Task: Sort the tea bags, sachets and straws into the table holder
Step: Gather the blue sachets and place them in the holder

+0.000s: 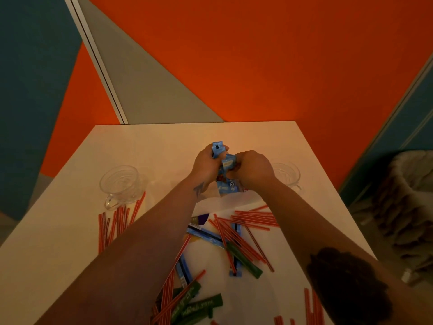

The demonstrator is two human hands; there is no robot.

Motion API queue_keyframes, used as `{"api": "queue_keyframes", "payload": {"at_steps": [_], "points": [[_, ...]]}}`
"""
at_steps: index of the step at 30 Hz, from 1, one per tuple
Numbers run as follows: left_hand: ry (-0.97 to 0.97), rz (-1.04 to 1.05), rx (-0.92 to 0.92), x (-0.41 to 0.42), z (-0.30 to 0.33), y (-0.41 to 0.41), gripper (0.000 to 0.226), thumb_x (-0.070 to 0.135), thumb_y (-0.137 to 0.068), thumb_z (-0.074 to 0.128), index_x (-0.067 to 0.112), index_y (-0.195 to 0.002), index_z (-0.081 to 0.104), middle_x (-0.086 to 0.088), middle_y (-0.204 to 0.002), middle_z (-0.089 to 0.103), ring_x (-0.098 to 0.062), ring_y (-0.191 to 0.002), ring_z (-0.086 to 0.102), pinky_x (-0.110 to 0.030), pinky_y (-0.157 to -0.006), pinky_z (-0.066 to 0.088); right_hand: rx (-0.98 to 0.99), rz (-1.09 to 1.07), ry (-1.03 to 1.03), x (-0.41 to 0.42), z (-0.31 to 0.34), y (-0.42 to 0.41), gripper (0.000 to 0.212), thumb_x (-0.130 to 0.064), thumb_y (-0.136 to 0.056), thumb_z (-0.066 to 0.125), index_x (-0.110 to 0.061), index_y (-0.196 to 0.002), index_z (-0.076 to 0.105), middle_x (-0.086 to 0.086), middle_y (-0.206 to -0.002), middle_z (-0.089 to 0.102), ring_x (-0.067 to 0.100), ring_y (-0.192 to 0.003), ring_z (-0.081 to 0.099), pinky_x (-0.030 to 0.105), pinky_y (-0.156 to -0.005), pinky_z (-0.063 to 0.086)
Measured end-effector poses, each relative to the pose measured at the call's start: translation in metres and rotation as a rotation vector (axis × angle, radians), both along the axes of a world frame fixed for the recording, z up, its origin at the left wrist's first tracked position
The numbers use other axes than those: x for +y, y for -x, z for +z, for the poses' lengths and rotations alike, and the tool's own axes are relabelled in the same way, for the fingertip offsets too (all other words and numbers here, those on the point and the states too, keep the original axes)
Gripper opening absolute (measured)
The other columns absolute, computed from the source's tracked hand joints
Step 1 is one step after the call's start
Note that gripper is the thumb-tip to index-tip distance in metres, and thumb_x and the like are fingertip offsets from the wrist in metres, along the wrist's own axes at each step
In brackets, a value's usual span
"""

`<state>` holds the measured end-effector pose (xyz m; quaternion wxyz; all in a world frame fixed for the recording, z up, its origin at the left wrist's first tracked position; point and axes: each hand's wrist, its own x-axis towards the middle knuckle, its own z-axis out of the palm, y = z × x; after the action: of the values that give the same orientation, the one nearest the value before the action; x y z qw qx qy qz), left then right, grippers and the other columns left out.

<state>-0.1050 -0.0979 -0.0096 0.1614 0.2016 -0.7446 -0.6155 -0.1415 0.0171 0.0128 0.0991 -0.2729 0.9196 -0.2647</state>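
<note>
I am reaching both forearms out over the white table [70, 231], and my hands are meeting above its middle, just beyond the heap of sachets and straws. My left hand [207, 164] is curling its fingers round a bundle of blue sachets [226, 168], the top end of one packet poking up past my knuckles and the lower ends hanging below my palm. My right hand [254, 168] is pressing in from the other side, knuckles up, fingers bent onto the same bundle, so the two hands are touching around it. Nearer me than the bundle, more blue stick sachets [206, 235] are lying crossed under a scatter of red straws [248, 233], and green sachets [199, 303] are lying closest to my body, beside my left forearm. Left of the bundle a clear glass mug [120, 184] is standing with another spread of red straws [117, 221] just in front of it; right of the bundle a second glass mug [287, 174] is partly hidden behind my right wrist
</note>
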Motion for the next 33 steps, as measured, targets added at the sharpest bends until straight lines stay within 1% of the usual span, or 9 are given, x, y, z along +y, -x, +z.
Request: {"api": "queue_keyframes", "payload": {"at_steps": [4,6,10,14,18,21,24,30,33], "points": [[0.097,-0.003,-0.021,0.001,-0.002,0.002,0.029,0.005,-0.092,0.053,0.003,-0.121,0.051,-0.004,-0.093,0.054,-0.015,-0.078,0.053,-0.014,-0.063,0.043,0.024,-0.003,-0.056,-0.001,-0.009,0.000,0.031,-0.028,-0.079,0.069,-0.015,-0.107,0.067,0.009,-0.101,0.070,0.024,-0.088,0.064,0.026,-0.070,0.043],[0.224,0.005,-0.075,0.001,-0.001,0.004,0.039,0.012,-0.090,0.060,0.009,-0.125,0.046,-0.005,-0.095,0.054,-0.016,-0.078,0.052,-0.017,-0.063,0.042,0.047,-0.010,-0.051,-0.002,-0.012,-0.001,0.035,-0.027,-0.077,0.071,-0.016,-0.110,0.065,0.009,-0.104,0.069,0.025,-0.092,0.064,0.029,-0.074,0.047],[0.388,-0.011,-0.157,-0.007,0.001,0.007,0.048,0.010,-0.089,0.060,0.016,-0.133,0.043,-0.010,-0.114,0.059,-0.021,-0.097,0.056,-0.025,-0.078,0.042,0.064,-0.052,0.016,0.000,-0.018,0.002,0.045,-0.026,-0.075,0.074,-0.017,-0.115,0.056,0.007,-0.105,0.068,0.027,-0.094,0.064,0.034,-0.076,0.050],[0.390,-0.077,-0.164,-0.007,0.006,0.005,0.036,0.025,-0.102,0.033,0.013,-0.131,0.050,-0.009,-0.136,0.052,-0.025,-0.125,0.048,-0.032,-0.102,0.039,0.111,-0.102,0.053,-0.001,-0.024,0.009,0.029,-0.023,-0.085,0.064,-0.019,-0.113,0.056,0.009,-0.105,0.067,0.028,-0.093,0.062,0.031,-0.070,0.045],[0.380,-0.132,-0.110,-0.003,0.002,-0.001,0.048,0.038,-0.101,0.030,0.017,-0.143,0.034,-0.004,-0.150,0.035,-0.020,-0.136,0.036,-0.024,-0.102,0.028,0.316,-0.052,0.005,-0.002,-0.025,0.008,0.031,-0.023,-0.091,0.054,-0.021,-0.122,0.059,0.008,-0.110,0.057,0.028,-0.099,0.057,0.033,-0.078,0.044],[0.682,-0.224,-0.232,-0.006,-0.006,0.000,0.055,0.045,-0.099,0.028,0.023,-0.148,0.022,0.000,-0.159,0.012,-0.022,-0.146,0.013,-0.049,-0.118,0.011,0.398,-0.048,-0.018,-0.001,-0.023,0.004,0.038,-0.025,-0.094,0.048,-0.020,-0.132,0.050,0.010,-0.118,0.052,0.029,-0.109,0.051,0.037,-0.086,0.039],[0.861,-0.159,-0.267,-0.005,-0.007,-0.002,0.062,0.050,-0.097,0.028,0.026,-0.150,0.008,0.003,-0.160,-0.003,-0.023,-0.147,-0.008,-0.062,-0.112,-0.006,0.423,-0.091,0.107,0.007,-0.019,-0.008,0.038,-0.023,-0.092,0.052,-0.020,-0.130,0.051,0.008,-0.120,0.052,0.026,-0.109,0.051,0.036,-0.087,0.040],[0.742,-0.027,0.189,0.001,-0.013,-0.034,0.034,0.031,-0.095,0.048,0.017,-0.126,0.054,-0.004,-0.140,0.049,-0.023,-0.140,0.030,-0.044,-0.115,0.024,0.398,-0.122,0.321,0.034,-0.028,-0.046,0.025,-0.013,-0.085,0.060,-0.014,-0.110,0.063,0.007,-0.101,0.064,0.024,-0.090,0.059,0.037,-0.074,0.049],[0.858,0.006,0.339,0.007,-0.016,-0.057,0.024,0.022,-0.092,0.053,0.013,-0.111,0.063,-0.006,-0.116,0.064,-0.019,-0.114,0.051,-0.025,-0.097,0.037,0.318,-0.171,0.299,0.045,-0.034,-0.064,0.014,-0.017,-0.088,0.058,-0.018,-0.099,0.065,0.001,-0.093,0.067,0.017,-0.080,0.060,0.027,-0.066,0.044]]}}
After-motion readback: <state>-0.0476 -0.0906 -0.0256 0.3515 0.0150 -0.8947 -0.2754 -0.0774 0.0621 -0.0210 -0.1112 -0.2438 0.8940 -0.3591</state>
